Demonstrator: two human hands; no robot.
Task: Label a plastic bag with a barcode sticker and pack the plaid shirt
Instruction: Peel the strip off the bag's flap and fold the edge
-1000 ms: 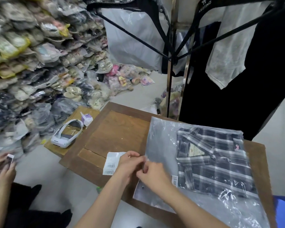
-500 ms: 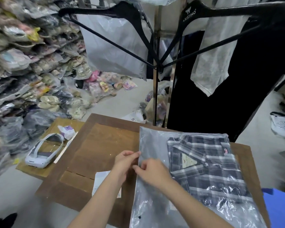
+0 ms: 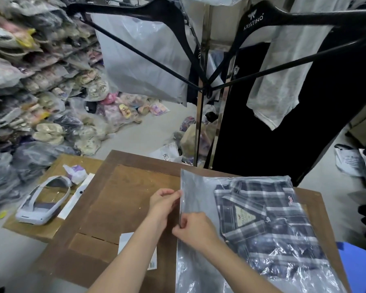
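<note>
**Bag mouth being closed; shirt already inside**

Sticker sheet (image 3: 153,264) lies at 7 o'clock, under the left forearm. Left hand (image 3: 162,203) pinches the bag (image 3: 199,195) edge; right hand (image 3: 193,228) pinches it lower. Shirt (image 3: 268,225) sits bagged at 4 o'clock. Judged step: sealing. Next: press along the seam evenly. Versus a second ago, hands sit higher up the edge.

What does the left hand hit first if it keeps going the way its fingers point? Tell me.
The left hand points right, fingertips already at the bag edge. Going on, it would likely cross bare plastic, then meet the shirt; height above the bag is unclear.
</note>
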